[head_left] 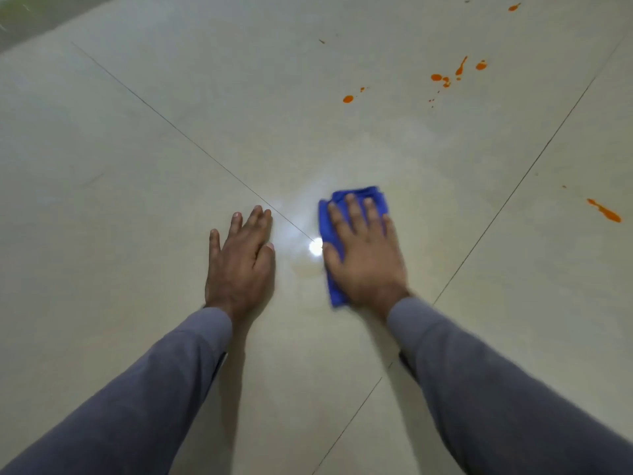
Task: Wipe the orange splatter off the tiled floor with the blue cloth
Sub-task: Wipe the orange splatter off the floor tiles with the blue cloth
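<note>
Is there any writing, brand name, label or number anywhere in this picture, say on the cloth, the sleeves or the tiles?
None: no text can be read anywhere.
The blue cloth under the right hand shows no label or tag.
The grey sleeves are plain.
The tiled floor bears only grout lines and orange splatter.

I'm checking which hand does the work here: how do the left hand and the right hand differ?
The right hand lies flat on the folded blue cloth, pressing it to the floor; the left hand rests straight on the bare tiled floor. The right hand lies nearer the orange splatter; the left hand lies farther from it, beside a tile joint. Both are open, palms down, fingers pointing away from the person, with grey sleeves.
</note>
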